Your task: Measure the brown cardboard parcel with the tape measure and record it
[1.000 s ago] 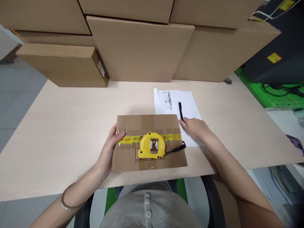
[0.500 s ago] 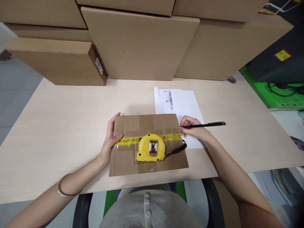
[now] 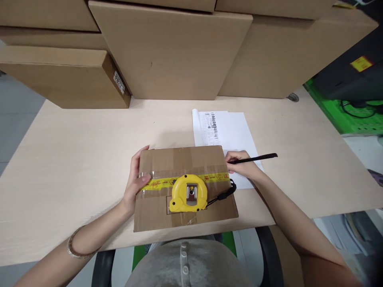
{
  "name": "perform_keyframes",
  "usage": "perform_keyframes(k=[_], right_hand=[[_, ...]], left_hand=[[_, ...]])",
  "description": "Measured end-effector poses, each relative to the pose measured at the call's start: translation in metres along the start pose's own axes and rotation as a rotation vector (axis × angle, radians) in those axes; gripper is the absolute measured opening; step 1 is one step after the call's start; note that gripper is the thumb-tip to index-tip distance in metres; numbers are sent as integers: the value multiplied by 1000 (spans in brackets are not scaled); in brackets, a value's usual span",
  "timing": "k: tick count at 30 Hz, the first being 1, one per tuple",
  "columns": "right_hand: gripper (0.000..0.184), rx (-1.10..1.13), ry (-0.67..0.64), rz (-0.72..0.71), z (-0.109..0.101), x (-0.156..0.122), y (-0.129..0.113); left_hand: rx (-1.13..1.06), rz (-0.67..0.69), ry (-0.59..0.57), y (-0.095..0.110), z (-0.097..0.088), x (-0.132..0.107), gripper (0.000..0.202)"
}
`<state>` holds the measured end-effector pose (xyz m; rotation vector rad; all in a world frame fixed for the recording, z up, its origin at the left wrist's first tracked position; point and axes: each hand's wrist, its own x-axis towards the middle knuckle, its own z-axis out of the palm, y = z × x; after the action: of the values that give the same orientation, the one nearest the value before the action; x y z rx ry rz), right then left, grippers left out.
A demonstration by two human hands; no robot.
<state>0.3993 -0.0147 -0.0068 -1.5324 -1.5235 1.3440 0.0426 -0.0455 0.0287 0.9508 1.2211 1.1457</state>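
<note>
A flat cardboard parcel (image 3: 167, 211) sealed with yellow tape lies at the near edge of the table. A yellow tape measure (image 3: 188, 193) with a black wrist strap rests on top of it. My left hand (image 3: 134, 184) grips the parcel's left edge, thumb pressed on the tape. My right hand (image 3: 241, 167) is closed around a black pen (image 3: 257, 158), which points right, just beside the parcel's right edge and over a white printed sheet (image 3: 230, 131).
Large cardboard boxes (image 3: 176, 56) are stacked along the back of the light wooden table (image 3: 74, 151), with a flatter box (image 3: 60, 75) at back left. A green and black machine (image 3: 353, 95) stands to the right. My lap and a chair sit below the table edge.
My right hand has picked the pen up off the paper and now holds it level. My left hand stayed on the parcel, which shifted slightly toward me.
</note>
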Motion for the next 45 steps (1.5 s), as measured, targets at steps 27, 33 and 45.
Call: perform_keyframes(k=[27,33,45], right_hand=[[40,-25,9,4,-2,-2,-1],[40,-29,10,4,-3,-2,0],[35,-26,16,29,-4,0,3]], left_hand=[[-24,-1,-23,-2,-3,1,63],[-32,-11,-16,-2,-1,0,64],[3,25,8,-7,-5,6,72]])
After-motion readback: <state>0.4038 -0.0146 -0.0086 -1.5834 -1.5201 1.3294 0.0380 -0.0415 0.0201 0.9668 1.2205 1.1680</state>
